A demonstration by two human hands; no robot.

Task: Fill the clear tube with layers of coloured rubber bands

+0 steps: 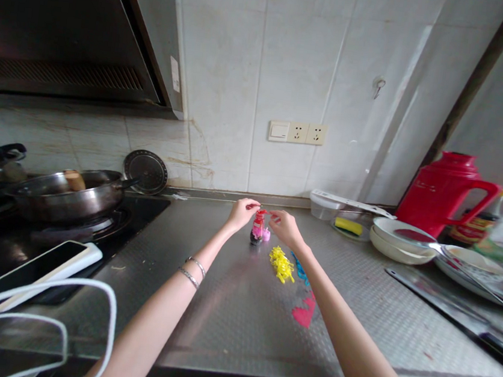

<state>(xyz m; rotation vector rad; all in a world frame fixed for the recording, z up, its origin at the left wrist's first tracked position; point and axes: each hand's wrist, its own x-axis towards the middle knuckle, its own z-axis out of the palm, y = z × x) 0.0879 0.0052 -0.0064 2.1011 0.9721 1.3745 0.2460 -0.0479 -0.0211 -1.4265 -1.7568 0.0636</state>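
A small upright object (257,230), red on top with pink and black below, stands at the middle of the counter. Both hands meet at its top. My left hand (242,213) is closed in a pinch on its left side; what the fingertips hold is too small to make out. From the right, my right hand (287,229) pinches the end of a small red strip (267,212) lying across the top. A little purple piece (267,235) sits against the object's right side. Nearby lie a pile of yellow strips (282,264), blue strips (300,270) and flat pinkish-red pieces (303,311).
Pans (66,198) rest on the stove at left, with a phone (18,280) and white cable (111,306) in front. To the right are a plastic box (324,208), yellow sponge (348,226), bowls (401,249), a knife (438,303) and a red thermos (436,194).
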